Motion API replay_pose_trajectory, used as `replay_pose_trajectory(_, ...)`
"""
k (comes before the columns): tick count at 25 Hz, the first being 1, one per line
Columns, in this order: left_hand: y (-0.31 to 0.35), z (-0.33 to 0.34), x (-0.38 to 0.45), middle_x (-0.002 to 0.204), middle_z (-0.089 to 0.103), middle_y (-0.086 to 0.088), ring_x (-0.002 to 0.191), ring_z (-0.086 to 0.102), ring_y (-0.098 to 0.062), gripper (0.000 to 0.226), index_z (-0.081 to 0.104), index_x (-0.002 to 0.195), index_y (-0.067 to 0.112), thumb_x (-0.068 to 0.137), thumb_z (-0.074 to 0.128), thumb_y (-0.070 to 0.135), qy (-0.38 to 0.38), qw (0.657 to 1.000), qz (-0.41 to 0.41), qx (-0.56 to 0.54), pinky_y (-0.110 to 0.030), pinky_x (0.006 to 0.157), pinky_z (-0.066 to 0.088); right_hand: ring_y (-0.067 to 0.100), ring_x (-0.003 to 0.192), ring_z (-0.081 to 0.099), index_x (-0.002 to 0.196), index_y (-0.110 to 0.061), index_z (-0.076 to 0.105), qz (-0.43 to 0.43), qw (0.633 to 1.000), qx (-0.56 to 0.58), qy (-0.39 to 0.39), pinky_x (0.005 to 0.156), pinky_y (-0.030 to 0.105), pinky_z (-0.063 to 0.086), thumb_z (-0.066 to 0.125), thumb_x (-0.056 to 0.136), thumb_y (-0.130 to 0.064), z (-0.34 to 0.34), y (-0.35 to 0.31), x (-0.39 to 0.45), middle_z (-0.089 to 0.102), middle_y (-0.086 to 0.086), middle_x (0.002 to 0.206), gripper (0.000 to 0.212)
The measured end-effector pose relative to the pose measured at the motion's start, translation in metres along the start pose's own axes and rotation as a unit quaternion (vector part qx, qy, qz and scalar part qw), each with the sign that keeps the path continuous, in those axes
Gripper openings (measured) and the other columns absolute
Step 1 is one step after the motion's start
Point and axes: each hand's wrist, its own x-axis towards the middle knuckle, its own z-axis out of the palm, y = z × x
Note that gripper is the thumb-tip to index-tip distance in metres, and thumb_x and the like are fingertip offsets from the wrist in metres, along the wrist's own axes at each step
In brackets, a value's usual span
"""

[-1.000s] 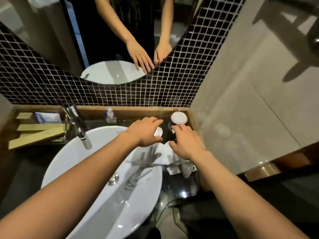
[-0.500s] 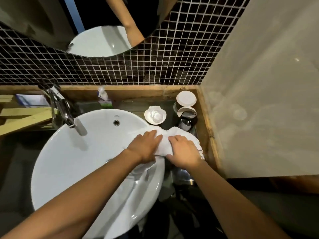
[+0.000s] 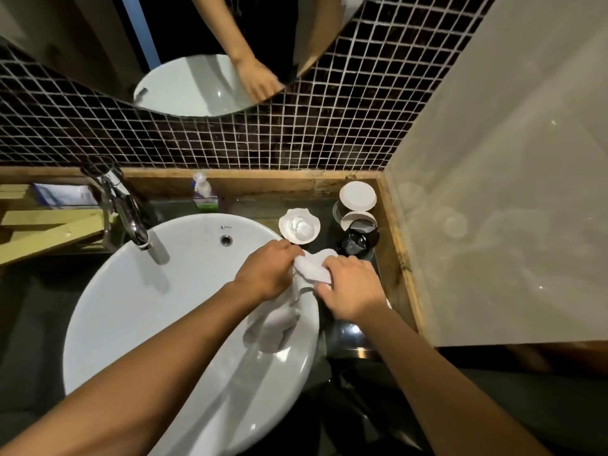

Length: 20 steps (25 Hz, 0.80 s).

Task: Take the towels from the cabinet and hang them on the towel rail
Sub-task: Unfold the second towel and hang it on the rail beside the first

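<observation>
Both bare arms reach forward and down from the bottom of the view, meeting over the right rim of the white sink [image 3: 138, 307]. Left hand [image 3: 266, 271] knuckles up, fingers curled down over the near end of a white towel [image 3: 311, 266]. Right hand [image 3: 350, 287] close beside it, knuckles up too, fingers and thumb bent around the other side of the same towel. Each grip closed on the cloth, bunching it up into a lump between the two hands. More of the towel hanging down under the left hand, into the sink bowl.

Towel lying right at the edge where sink rim meets the dark worktop [image 3: 345, 334]. Tight spot on the right: wooden edge [image 3: 398, 258] of the worktop, then the pale wall [image 3: 510, 192] just past it. Small white dish [image 3: 299, 224] just behind the left hand, nearly touching the fingers. Dark cup [image 3: 357, 243] just behind the right hand, with a white lid [image 3: 358, 196] and another round thing further back, near the corner. Shiny tap [image 3: 126, 212] on the far left of the sink, well apart from the hands. Small bottle [image 3: 204, 192] at the back by the black tiled wall [image 3: 329, 110]. More open room to the left, over the wide sink bowl. Round mirror [image 3: 82, 37] above, showing one hand and part of the sink.
</observation>
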Motion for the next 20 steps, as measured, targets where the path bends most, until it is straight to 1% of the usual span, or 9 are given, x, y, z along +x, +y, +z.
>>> replay_pose_trajectory(2, -0.006, -0.024, -0.005, 0.113, 0.065, -0.003, 0.106, 0.057, -0.025, 0.032, 0.067, 0.113, 0.024, 0.091, 0.044, 0.02, 0.022, 0.999, -0.011, -0.029, -0.039, 0.086, 0.049, 0.026, 0.106, 0.054, 0.118, -0.022, 0.054, -0.002, 0.999, -0.036, -0.018, 0.093, 0.04, 0.037, 0.056, 0.087, -0.047, -0.007, -0.006, -0.001, 0.061, 0.001, 0.113, 0.04)
replay_pose_trajectory(4, -0.014, -0.048, -0.012, 0.113, 0.067, -0.001, 0.105, 0.058, -0.023, 0.033, 0.068, 0.11, 0.026, 0.088, 0.044, 0.02, 0.018, 0.999, -0.017, -0.03, -0.04, 0.086, 0.05, 0.025, 0.104, 0.057, 0.114, -0.023, 0.056, 0.007, 0.998, -0.052, 0.018, 0.09, 0.039, 0.039, 0.055, 0.09, -0.035, -0.011, -0.01, -0.001, 0.064, 0.001, 0.111, 0.026)
replay_pose_trajectory(6, -0.023, -0.068, -0.022, 0.112, 0.068, 0.003, 0.103, 0.059, -0.023, 0.033, 0.068, 0.104, 0.029, 0.083, 0.045, 0.02, 0.001, 0.999, -0.027, -0.03, -0.04, 0.084, 0.052, 0.024, 0.095, 0.06, 0.104, -0.025, 0.057, 0.038, 0.997, -0.001, 0.068, 0.085, 0.039, 0.042, 0.053, 0.088, -0.024, -0.027, -0.022, 0.004, 0.066, -0.001, 0.1, 0.016)
replay_pose_trajectory(8, -0.029, -0.082, -0.032, 0.107, 0.07, 0.004, 0.098, 0.061, -0.023, 0.027, 0.065, 0.091, 0.033, 0.077, 0.048, 0.017, -0.022, 0.998, -0.039, -0.033, -0.038, 0.081, 0.053, 0.024, 0.087, 0.061, 0.104, -0.027, 0.057, 0.049, 0.991, 0.061, 0.105, 0.082, 0.041, 0.049, 0.053, 0.087, -0.023, -0.051, -0.038, 0.013, 0.067, -0.002, 0.092, 0.018)
replay_pose_trajectory(10, -0.033, -0.096, -0.041, 0.097, 0.069, 0.007, 0.093, 0.061, -0.023, 0.023, 0.056, 0.077, 0.035, 0.075, 0.051, 0.014, -0.022, 0.997, -0.048, -0.063, -0.038, 0.078, 0.053, 0.024, 0.084, 0.062, 0.108, -0.028, 0.056, 0.022, 0.986, 0.093, 0.14, 0.079, 0.044, 0.052, 0.053, 0.088, -0.025, -0.083, -0.063, 0.022, 0.069, -0.002, 0.091, 0.021)
replay_pose_trajectory(12, -0.029, -0.117, -0.049, 0.083, 0.063, 0.009, 0.088, 0.061, -0.024, 0.018, 0.051, 0.073, 0.032, 0.075, 0.05, 0.015, -0.002, 0.994, -0.046, -0.098, -0.037, 0.073, 0.051, 0.025, 0.083, 0.06, 0.108, -0.029, 0.055, -0.025, 0.977, 0.108, 0.183, 0.076, 0.044, 0.052, 0.053, 0.086, -0.025, -0.118, -0.094, 0.03, 0.069, -0.002, 0.092, 0.023)
replay_pose_trajectory(14, -0.017, -0.144, -0.058, 0.087, 0.061, 0.008, 0.09, 0.061, -0.022, 0.015, 0.054, 0.087, 0.031, 0.076, 0.048, 0.022, 0.047, 0.988, -0.021, -0.146, -0.037, 0.073, 0.049, 0.027, 0.083, 0.059, 0.108, -0.026, 0.056, -0.087, 0.966, 0.103, 0.22, 0.075, 0.041, 0.049, 0.055, 0.081, -0.023, -0.149, -0.125, 0.034, 0.07, 0.001, 0.091, 0.027)
replay_pose_trajectory(17, 0.002, -0.185, -0.077, 0.114, 0.06, 0.012, 0.101, 0.06, -0.009, 0.042, 0.051, 0.118, 0.036, 0.077, 0.058, 0.038, 0.148, 0.969, 0.009, -0.197, -0.032, 0.084, 0.051, 0.032, 0.083, 0.061, 0.106, -0.019, 0.062, -0.166, 0.948, 0.085, 0.258, 0.07, 0.037, 0.041, 0.056, 0.077, -0.021, -0.182, -0.158, 0.038, 0.072, 0.006, 0.092, 0.03)
replay_pose_trajectory(20, 0.008, -0.218, -0.1, 0.121, 0.058, 0.018, 0.104, 0.06, -0.009, 0.054, 0.047, 0.119, 0.047, 0.069, 0.066, 0.042, 0.236, 0.962, -0.024, -0.135, -0.034, 0.084, 0.051, 0.034, 0.079, 0.062, 0.099, -0.019, 0.064, -0.228, 0.927, 0.09, 0.285, 0.063, 0.034, 0.035, 0.052, 0.073, -0.027, -0.205, -0.188, 0.045, 0.072, 0.008, 0.086, 0.03)
